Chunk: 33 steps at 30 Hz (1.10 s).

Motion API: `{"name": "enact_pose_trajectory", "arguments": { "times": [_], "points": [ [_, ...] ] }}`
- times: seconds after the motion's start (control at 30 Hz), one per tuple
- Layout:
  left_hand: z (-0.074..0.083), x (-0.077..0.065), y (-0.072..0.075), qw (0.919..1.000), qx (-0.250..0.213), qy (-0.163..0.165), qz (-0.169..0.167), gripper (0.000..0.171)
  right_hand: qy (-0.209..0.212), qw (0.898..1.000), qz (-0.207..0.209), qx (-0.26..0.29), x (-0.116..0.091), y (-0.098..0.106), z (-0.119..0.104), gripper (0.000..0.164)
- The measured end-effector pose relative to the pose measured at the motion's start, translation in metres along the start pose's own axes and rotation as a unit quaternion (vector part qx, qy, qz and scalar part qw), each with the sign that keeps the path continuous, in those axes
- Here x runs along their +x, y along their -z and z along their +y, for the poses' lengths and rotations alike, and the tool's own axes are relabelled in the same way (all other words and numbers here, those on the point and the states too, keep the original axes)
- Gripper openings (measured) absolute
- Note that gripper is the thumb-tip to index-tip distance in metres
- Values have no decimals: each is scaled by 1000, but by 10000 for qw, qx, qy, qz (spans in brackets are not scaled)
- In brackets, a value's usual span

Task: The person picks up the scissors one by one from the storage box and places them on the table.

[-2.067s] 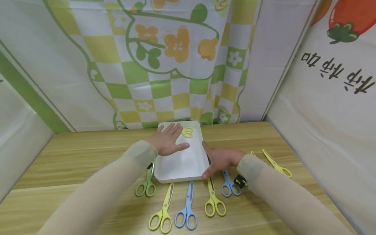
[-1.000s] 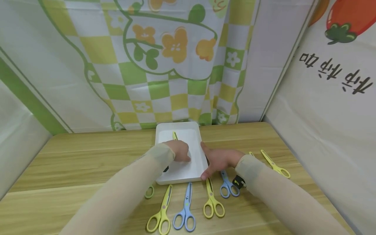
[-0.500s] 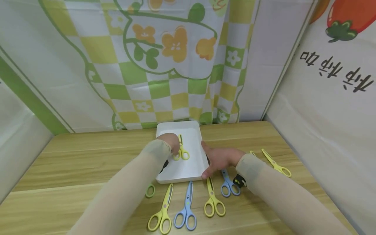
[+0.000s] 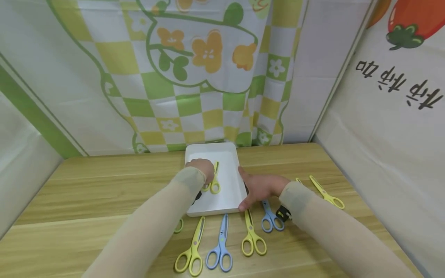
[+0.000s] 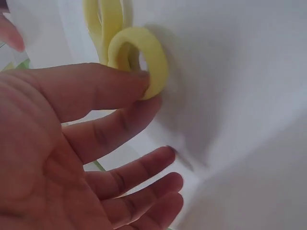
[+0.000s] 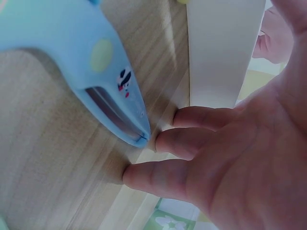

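Inside the white tray (image 4: 227,202), my left hand (image 4: 204,170) pinches a handle loop of the yellow scissors (image 4: 216,183) between thumb and forefinger. The left wrist view shows that yellow loop (image 5: 159,60) at the fingertips, with the other fingers loosely extended. The blades point toward the tray's far end, and the hand covers part of the handles. My right hand (image 4: 262,187) lies along the tray's right side, thumb at the near corner. In the right wrist view its straight fingertips touch the table beside the tray wall, close to the tip of blue scissors (image 6: 108,62).
In front of the tray lie yellow scissors (image 4: 192,253), blue scissors (image 4: 220,247) and more yellow scissors (image 4: 253,237). Green scissors (image 4: 179,226) are mostly hidden by my left arm. Yellow scissors (image 4: 326,195) lie at the far right. A patterned curtain (image 4: 208,96) hangs behind the table.
My left hand was spread above the tray; it has come down and taken hold of the yellow scissors. They have shifted from the tray's far end toward its middle. The right hand stays put.
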<state>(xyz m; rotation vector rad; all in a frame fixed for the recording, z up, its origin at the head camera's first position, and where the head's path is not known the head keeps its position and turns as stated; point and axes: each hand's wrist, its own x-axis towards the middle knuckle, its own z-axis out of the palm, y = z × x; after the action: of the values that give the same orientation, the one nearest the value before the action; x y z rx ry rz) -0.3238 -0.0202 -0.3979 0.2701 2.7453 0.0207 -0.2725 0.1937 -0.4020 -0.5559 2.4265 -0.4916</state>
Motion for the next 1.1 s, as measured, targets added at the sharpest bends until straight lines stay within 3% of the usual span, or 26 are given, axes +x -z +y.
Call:
{"name": "enact_pose_trajectory", "arguments": {
  "times": [0.13, 0.37, 0.63, 0.8, 0.97, 1.1],
  "points": [
    [0, -6, 6, 9999, -52, -136, 7, 11, -15, 10000, -26, -10, 0, 0, 0, 142],
    [-4, -18, 20, 9985, -123, -528, 101, 27, -18, 9999, -67, 78, 1, 2, 1, 143],
    [-20, -36, 28, 9957, -68, -727, 578, 21, 14, 10000, -64, 70, 1, 2, 1, 143],
    [-39, -52, 38, 9927, -106, -691, 988, 24, 6, 10000, -45, -11, 2, 1, 1, 143],
    [-69, -68, 44, 9928, -15, -740, 947, 32, -48, 9999, -45, -102, 1, 0, 0, 143],
    [-98, -84, 38, 9921, 8, -722, 1026, 31, -31, 9999, -45, -115, -1, 0, -2, 142]
  ]
}}
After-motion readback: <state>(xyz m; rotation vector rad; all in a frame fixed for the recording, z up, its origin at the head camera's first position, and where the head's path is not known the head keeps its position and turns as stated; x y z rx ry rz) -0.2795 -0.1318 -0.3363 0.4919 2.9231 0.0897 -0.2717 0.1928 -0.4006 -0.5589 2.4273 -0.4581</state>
